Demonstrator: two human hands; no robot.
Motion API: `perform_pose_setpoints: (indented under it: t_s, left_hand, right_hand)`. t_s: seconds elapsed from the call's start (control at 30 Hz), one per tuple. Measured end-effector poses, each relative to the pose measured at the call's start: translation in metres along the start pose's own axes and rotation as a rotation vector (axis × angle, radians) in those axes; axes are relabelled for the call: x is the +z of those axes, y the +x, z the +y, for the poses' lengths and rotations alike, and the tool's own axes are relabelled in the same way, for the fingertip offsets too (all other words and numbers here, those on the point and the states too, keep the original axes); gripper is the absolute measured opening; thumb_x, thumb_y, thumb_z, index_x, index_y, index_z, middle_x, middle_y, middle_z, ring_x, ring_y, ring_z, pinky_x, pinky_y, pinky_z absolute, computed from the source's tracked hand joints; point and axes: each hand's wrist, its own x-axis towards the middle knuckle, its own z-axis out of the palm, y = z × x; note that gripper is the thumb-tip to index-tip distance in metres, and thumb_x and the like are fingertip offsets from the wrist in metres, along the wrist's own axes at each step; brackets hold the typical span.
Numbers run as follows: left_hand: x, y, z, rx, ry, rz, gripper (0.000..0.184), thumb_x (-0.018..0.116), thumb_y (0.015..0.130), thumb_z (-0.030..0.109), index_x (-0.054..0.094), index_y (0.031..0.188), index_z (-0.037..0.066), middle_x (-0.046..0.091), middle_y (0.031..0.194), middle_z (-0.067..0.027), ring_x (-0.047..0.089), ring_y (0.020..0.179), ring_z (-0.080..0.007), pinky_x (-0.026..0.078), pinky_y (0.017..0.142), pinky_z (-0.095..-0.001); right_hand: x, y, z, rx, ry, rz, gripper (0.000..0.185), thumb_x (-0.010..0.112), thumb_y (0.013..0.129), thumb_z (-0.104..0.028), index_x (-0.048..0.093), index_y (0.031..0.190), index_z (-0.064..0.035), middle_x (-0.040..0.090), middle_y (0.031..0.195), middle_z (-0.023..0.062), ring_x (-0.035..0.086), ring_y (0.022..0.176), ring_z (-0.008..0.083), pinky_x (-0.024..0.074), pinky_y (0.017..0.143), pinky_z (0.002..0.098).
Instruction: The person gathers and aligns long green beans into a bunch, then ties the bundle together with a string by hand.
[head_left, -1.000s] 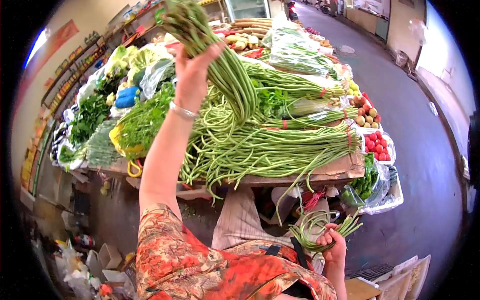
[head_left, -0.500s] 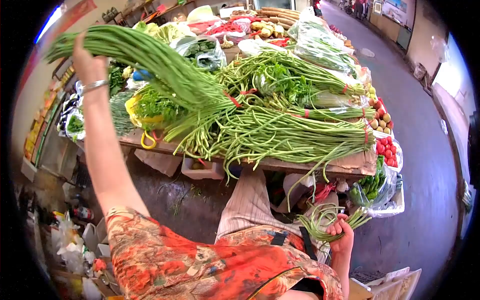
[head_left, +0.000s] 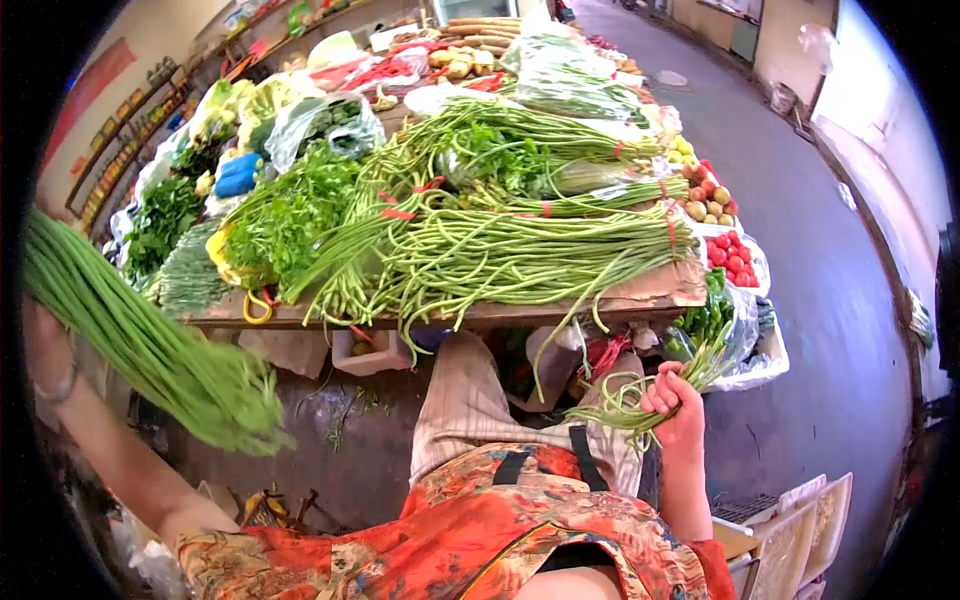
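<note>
At the far left, my left hand (head_left: 46, 338) is closed around a thick bundle of green long beans (head_left: 150, 345). The bundle hangs off the table, its loose ends sloping down to the right and blurred. My fingers there are dim and partly hidden behind the beans. Close to my waist on the right, my right hand (head_left: 678, 400) is closed on a small bunch of long beans (head_left: 625, 408), which curl out on both sides of the fist. A large pile of paler long beans (head_left: 530, 250), some tied with red bands, lies across the table's front.
The wooden table (head_left: 660, 285) also bears leafy greens (head_left: 290, 225) and bagged vegetables. Tomatoes (head_left: 735, 258) sit in a white box at its right end, with green peppers (head_left: 705, 318) below. Crates (head_left: 800, 535) stand at lower right; a walkway (head_left: 820, 330) runs along the right.
My left hand has swung the bean bundle from above the table's left side down to the far left, off the table. My right hand still grips its small bunch. The view has shifted.
</note>
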Motion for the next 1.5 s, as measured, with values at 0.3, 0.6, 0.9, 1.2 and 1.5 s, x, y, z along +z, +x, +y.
perform_pose_setpoints:
  t_s: [0.3,0.6,0.9,1.2,1.5]
  left_hand:
    - [0.203,-0.214,-0.035,-1.122,-0.997,-0.719,0.040,0.071,0.073,0.006,0.055,0.109,0.000,0.064,0.088,-0.0113,0.065,0.076,-0.0235,0.055,0.073,-0.0368]
    - [0.344,-0.328,-0.037,-1.599,-1.297,-0.903,0.026,0.066,0.083,0.008,0.058,0.107,0.002,0.066,0.089,-0.0090,0.065,0.072,-0.0180,0.055,0.067,-0.0319]
    - [0.354,-0.352,-0.047,-1.592,-1.243,-0.933,0.031,0.068,0.085,0.012,0.060,0.114,0.003,0.067,0.096,-0.0047,0.064,0.081,-0.0132,0.053,0.071,-0.0278]
    - [0.346,-0.366,-0.041,-1.332,-1.192,-1.083,0.030,0.070,0.081,0.005,0.061,0.110,0.004,0.065,0.097,-0.0024,0.060,0.087,-0.0117,0.049,0.076,-0.0271]
    - [0.345,-0.366,-0.039,-1.273,-0.991,-1.042,0.038,0.067,0.080,-0.001,0.058,0.116,0.005,0.064,0.098,-0.0009,0.059,0.088,-0.0109,0.049,0.078,-0.0270]
  right_hand:
    - [0.055,-0.027,-0.059,-0.139,-0.078,-0.164,0.013,0.053,0.091,-0.012,0.059,0.095,-0.0011,0.032,0.051,-0.0055,0.028,0.041,0.0066,0.0250,0.044,0.0247]
    - [0.084,-0.026,-0.045,-0.256,-0.621,0.002,0.010,0.061,0.090,-0.009,0.063,0.097,-0.0019,0.047,0.060,-0.0049,0.038,0.048,0.0017,0.0277,0.045,0.0182]
    - [0.093,0.009,-0.017,-0.718,-1.537,-0.070,0.026,0.070,0.074,0.001,0.066,0.100,0.0002,0.068,0.090,0.0104,0.066,0.080,0.0180,0.0515,0.069,0.0294]
    - [0.107,0.014,-0.023,-0.698,-2.130,-0.289,0.031,0.067,0.059,0.000,0.059,0.089,-0.0049,0.057,0.076,0.0107,0.060,0.069,0.0307,0.0479,0.062,0.0391]
    - [0.115,0.019,-0.030,-0.771,-2.194,-0.419,0.023,0.063,0.066,-0.005,0.055,0.088,-0.0039,0.058,0.076,0.0124,0.062,0.066,0.0302,0.0501,0.060,0.0380]
